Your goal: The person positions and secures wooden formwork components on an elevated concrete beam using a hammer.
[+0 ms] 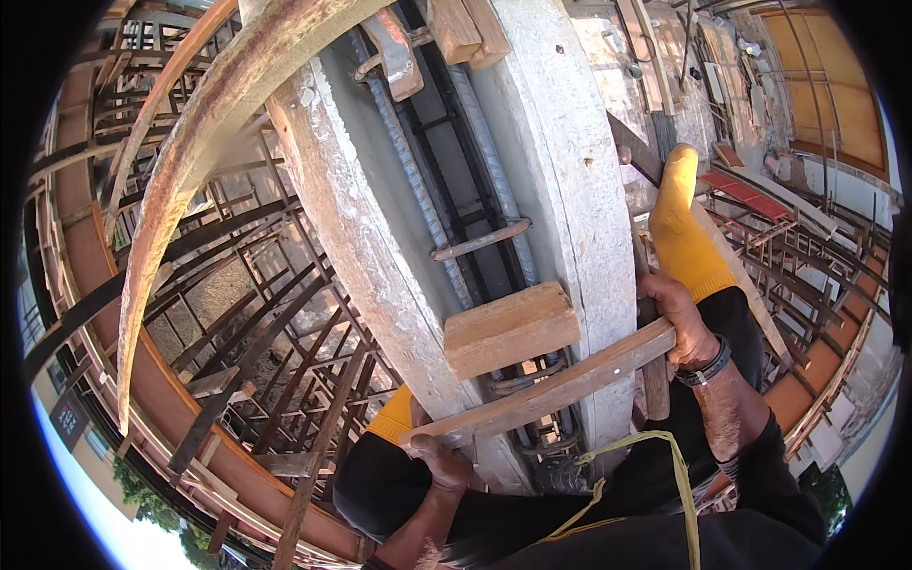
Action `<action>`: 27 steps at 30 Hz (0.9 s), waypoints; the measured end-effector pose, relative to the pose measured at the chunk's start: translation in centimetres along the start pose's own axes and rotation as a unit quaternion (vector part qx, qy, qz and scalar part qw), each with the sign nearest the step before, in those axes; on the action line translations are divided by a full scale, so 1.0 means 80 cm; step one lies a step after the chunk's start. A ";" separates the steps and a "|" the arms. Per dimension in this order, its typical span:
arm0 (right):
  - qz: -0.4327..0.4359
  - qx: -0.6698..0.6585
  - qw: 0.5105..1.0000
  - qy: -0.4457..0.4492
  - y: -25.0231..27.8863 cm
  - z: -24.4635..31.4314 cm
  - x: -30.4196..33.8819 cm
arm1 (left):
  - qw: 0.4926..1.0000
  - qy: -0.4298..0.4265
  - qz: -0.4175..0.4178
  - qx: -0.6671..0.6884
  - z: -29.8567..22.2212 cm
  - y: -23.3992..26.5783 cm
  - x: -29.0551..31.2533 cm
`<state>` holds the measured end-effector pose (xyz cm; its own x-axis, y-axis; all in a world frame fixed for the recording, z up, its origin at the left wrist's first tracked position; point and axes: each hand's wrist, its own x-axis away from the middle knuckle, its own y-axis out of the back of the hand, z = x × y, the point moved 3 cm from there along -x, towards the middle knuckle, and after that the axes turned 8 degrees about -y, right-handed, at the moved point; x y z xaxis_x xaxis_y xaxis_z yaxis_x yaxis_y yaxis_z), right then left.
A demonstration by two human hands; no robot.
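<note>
A long wooden batten [560,388] lies crosswise over the near part of a narrow timber formwork trough [575,161]. My left hand [444,465] is closed round its left end, thumb on top. Its right end sits in my right hand [676,313], fingers wrapped over it. Below that hand a short upright wooden piece [655,385] shows; whether I grip it too, I cannot tell. Just beyond the batten, a squared wood block [513,331] spans the trough between its two side boards. Ribbed steel bars [494,180] tied with a stirrup [482,239] run along inside.
At the far end more wood blocks [454,30] sit in the trough. A rusty curved bar [180,152] arcs across the upper left. Scaffold timbers [256,323] crowd the drop at left. My yellow boot [676,228] stands at right. A yellow strap [679,465] hangs near my lap.
</note>
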<state>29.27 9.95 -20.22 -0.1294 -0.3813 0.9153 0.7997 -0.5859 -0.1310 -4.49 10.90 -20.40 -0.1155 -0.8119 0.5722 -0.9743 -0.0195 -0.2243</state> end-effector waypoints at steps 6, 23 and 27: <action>-0.051 0.021 0.998 0.011 0.012 0.000 -0.015 | 0.982 0.003 -0.174 -0.069 -0.013 0.001 0.044; -0.063 -0.084 0.994 -0.037 0.041 -0.041 -0.003 | 0.629 -0.110 0.389 -0.664 -0.164 -0.043 -0.060; -0.073 -0.037 0.997 0.004 0.014 -0.017 0.004 | 0.650 0.044 0.318 -0.689 -0.138 -0.033 -0.047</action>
<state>29.31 8.18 -20.61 -0.2455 -0.2940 0.9237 0.7265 -0.6867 -0.0254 -3.60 20.44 -13.24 -0.5305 -0.3632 0.7659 0.0350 0.8934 0.4479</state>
